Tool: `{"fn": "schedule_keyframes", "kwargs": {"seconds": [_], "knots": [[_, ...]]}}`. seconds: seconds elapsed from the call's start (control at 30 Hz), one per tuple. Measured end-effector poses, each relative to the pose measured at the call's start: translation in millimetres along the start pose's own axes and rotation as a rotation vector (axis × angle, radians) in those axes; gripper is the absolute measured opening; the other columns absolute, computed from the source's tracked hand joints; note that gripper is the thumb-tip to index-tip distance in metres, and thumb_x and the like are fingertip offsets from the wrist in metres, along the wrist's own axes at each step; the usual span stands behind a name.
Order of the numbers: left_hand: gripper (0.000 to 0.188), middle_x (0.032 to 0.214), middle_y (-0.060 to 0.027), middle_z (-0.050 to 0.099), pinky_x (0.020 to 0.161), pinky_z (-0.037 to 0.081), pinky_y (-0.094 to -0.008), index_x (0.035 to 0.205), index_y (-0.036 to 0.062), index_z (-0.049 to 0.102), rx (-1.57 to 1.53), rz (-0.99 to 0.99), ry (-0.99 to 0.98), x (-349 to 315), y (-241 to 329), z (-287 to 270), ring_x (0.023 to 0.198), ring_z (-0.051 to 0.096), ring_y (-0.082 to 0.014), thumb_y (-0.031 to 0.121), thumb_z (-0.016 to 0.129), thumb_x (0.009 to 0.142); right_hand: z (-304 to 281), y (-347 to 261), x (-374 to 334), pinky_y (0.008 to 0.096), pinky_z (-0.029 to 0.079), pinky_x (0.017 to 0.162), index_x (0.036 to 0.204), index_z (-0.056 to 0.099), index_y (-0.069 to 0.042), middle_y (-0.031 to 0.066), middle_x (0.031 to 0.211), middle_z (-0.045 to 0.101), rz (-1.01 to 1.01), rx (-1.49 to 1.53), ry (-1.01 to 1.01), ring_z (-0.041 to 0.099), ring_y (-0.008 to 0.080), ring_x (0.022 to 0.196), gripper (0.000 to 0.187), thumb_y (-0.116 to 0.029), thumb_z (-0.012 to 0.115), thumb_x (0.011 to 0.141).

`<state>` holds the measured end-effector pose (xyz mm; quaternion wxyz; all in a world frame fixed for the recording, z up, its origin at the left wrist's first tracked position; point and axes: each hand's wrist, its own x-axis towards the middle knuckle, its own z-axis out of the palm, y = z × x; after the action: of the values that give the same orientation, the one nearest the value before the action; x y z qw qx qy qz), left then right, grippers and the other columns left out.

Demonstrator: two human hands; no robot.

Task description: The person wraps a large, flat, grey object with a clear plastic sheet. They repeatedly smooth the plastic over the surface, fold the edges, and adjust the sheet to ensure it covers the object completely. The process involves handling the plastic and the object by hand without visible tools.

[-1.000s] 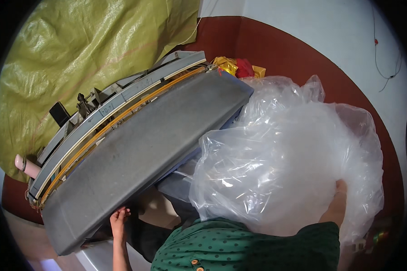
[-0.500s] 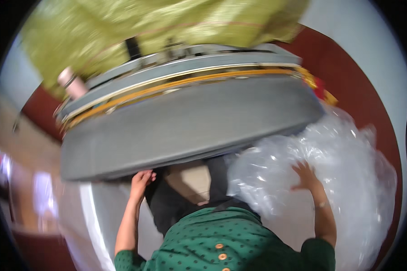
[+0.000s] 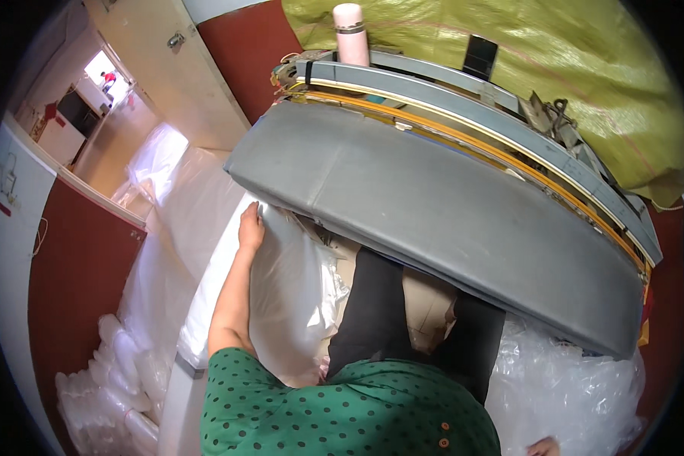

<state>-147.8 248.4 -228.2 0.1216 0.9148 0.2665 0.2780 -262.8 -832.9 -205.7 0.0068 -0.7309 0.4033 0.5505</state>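
My left hand (image 3: 251,226) is at the left end of a long grey padded table (image 3: 433,201), just below its near edge. Its fingers point away from me and lie against white plastic film (image 3: 285,277), with no grip on it that I can see. My right hand (image 3: 543,447) shows only in part at the bottom edge, beside a heap of clear plastic bags (image 3: 562,387); its fingers are mostly cut off. Along the table's far side run a grey metal bar (image 3: 463,97) and an orange strip (image 3: 456,137).
A pink bottle (image 3: 349,38) and a dark phone-like slab (image 3: 480,58) stand by the bar. Yellow-green woven sheeting (image 3: 585,83) hangs behind. More clear plastic (image 3: 118,380) lies at lower left. An open door (image 3: 178,68) leads to a hallway where a distant person appears.
My view has swung to the left, bringing the doorway in. My left hand has gone from the padded table's near edge to the plastic film; my right hand has drawn back toward the bottom edge.
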Motion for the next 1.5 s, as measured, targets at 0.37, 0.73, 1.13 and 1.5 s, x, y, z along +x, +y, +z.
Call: {"fn": "schedule_keyframes", "kwargs": {"seconds": [0.37,0.73,1.13,1.5], "knots": [[0.005,0.081,-0.0130,0.058,0.064,0.045,-0.0430,0.074,0.0016,0.054,0.304,-0.081,-0.120,-58,-45,-53,0.077,0.056,-0.0327,0.004,0.051,0.075,-45,-307,-364,0.0274,0.049,0.059,0.096,0.062,0.001,0.0114,0.075,0.065,-1.352,-0.119,0.520,0.061,0.0161,0.063,0.037,-0.006,0.074,0.061],[0.003,0.077,-0.0035,0.061,0.069,0.046,-0.0255,0.082,0.0022,0.060,-0.845,-0.311,-0.660,-183,155,-121,0.076,0.056,-0.0101,0.005,0.060,0.081,69,-492,-459,0.0304,0.045,0.084,0.116,0.052,-0.001,0.0134,0.105,0.059,-2.084,-0.324,-0.014,0.058,0.0257,0.097,0.056,-0.017,0.075,0.067],[0.013,0.083,-0.0088,0.058,0.069,0.045,-0.0343,0.083,0.0025,0.056,-0.874,0.477,-0.319,-142,305,-140,0.081,0.057,-0.0255,0.016,0.058,0.083,90,-466,-429,0.0214,0.036,0.048,0.072,0.055,0.001,0.0019,0.056,0.052,-1.969,0.204,-0.162,0.046,0.0037,0.055,0.013,-0.008,0.062,0.079],[0.019,0.069,-0.0112,0.051,0.057,0.041,-0.0346,0.078,0.0016,0.051,-1.198,0.776,-0.438,-80,398,-214,0.064,0.051,-0.0279,0.017,0.053,0.088,50,-392,-454,0.0292,0.045,0.064,0.110,0.050,-0.003,0.0020,0.080,0.061,-2.257,0.108,-0.179,0.057,0.0169,0.073,0.058,-0.005,0.077,0.059]]}}
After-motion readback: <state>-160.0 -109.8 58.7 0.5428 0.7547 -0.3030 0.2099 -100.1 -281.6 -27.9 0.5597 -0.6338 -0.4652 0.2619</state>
